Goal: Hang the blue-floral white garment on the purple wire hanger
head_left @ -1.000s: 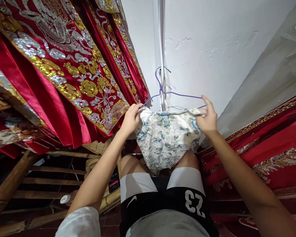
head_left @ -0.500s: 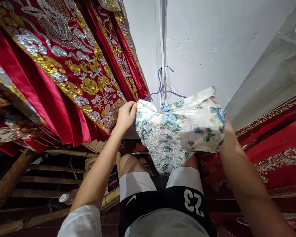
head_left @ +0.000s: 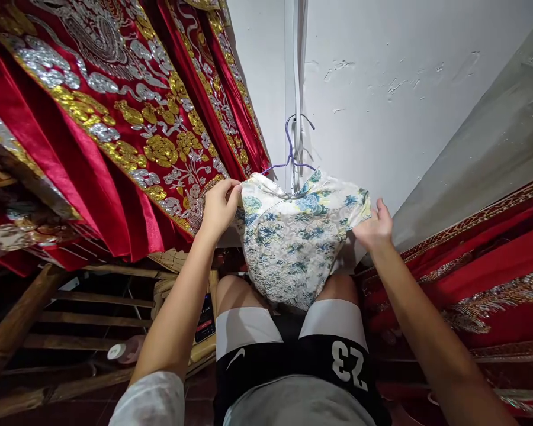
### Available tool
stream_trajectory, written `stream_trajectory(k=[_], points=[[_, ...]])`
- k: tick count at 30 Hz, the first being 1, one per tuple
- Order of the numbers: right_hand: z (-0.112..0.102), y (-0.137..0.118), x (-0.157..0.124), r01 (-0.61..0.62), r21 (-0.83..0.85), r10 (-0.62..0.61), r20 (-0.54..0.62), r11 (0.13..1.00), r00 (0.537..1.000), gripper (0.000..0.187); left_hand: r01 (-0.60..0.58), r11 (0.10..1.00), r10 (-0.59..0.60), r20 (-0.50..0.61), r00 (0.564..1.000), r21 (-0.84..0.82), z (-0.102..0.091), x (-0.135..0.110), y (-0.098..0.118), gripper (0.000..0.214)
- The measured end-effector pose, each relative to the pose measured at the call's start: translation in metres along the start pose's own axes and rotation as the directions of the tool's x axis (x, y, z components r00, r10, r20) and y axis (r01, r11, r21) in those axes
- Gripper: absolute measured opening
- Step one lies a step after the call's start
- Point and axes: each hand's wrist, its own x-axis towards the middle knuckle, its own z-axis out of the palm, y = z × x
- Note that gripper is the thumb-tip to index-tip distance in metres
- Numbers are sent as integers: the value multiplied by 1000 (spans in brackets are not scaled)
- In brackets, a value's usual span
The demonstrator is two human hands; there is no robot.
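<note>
A white garment with a blue and green flower print (head_left: 293, 236) hangs in front of me on a purple wire hanger (head_left: 289, 148). The hanger's hook sits on a thin white cable on the white wall. My left hand (head_left: 218, 206) is closed on the garment's left shoulder. At the garment's right shoulder my right hand (head_left: 373, 226) touches the cloth with its fingers partly spread. The garment covers most of the hanger and drapes down toward my knees.
Red satin cloths with gold and silver embroidery (head_left: 128, 124) hang close on the left. More red embroidered cloth (head_left: 484, 272) lies at the right. A bamboo bench (head_left: 93, 319) stands lower left with a phone (head_left: 205, 319) and a roll of tape (head_left: 115, 351).
The garment's right side was pulled up over the hanger's right arm and now covers it. My right hand came back to the right shoulder. The left hand kept its grip.
</note>
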Motion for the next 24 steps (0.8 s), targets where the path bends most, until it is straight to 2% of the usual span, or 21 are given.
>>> stream_trajectory(k=[2,4,7,9,10,11,12,13,14,15,16,17,18,19,20,21,22,24], points=[[-2,-20,11,1,120,-2,3,993,1000,25,24,1000,-24,-18,1000,-11,1,1,2,19],[4,-47,16,24,155,-37,82,988,996,26,70,996,-72,-44,996,-49,3,3,6,19],[31,-83,7,58,130,-92,273,990,958,45,135,986,-142,-69,987,-100,6,5,7,22],[51,-96,-10,44,97,-82,434,994,897,56,158,980,-169,-91,981,-119,11,4,4,25],[60,-99,-21,18,81,-60,546,997,835,57,162,977,-178,-111,978,-138,15,1,1,28],[68,-100,-33,-12,58,-31,684,998,729,56,159,972,-184,-135,974,-173,20,-2,-2,31],[73,-99,-44,-32,2,17,817,999,577,54,153,962,-191,-159,969,-224,25,-6,-5,35],[77,-97,-55,-21,-88,89,912,996,400,51,144,946,-202,-180,963,-290,31,-10,-6,38],[79,-95,-65,35,-194,180,953,980,244,49,138,921,-220,-194,956,-365,37,-15,-7,41],[81,-90,-72,135,-299,277,948,945,157,47,141,883,-253,-202,946,-448,42,-19,-6,44],[82,-85,-77,259,-388,356,920,885,162,48,156,826,-305,-197,932,-541,48,-22,-3,46],[82,-77,-80,381,-462,394,885,801,247,52,183,746,-366,-164,916,-640,52,-25,1,48],[82,-67,-81,489,-516,368,853,703,371,58,220,638,-425,-99,900,-738,56,-27,8,48],[82,-55,-80,579,-553,293,825,600,484,68,262,510,-460,-2,888,-819,59,-29,16,47],[82,-42,-77,647,-584,202,798,491,567,80,309,381,-460,111,881,-871,61,-30,25,45],[82,-27,-75,696,-604,118,781,388,613,91,358,274,-426,221,877,-893,62,-31,36,41],[82,-13,-72,729,-615,55,774,302,631,98,402,204,-374,308,875,-893,62,-32,47,36],[80,9,-69,749,-633,-36,759,196,650,102,446,173,-280,390,877,-878,62,-36,66,23]])
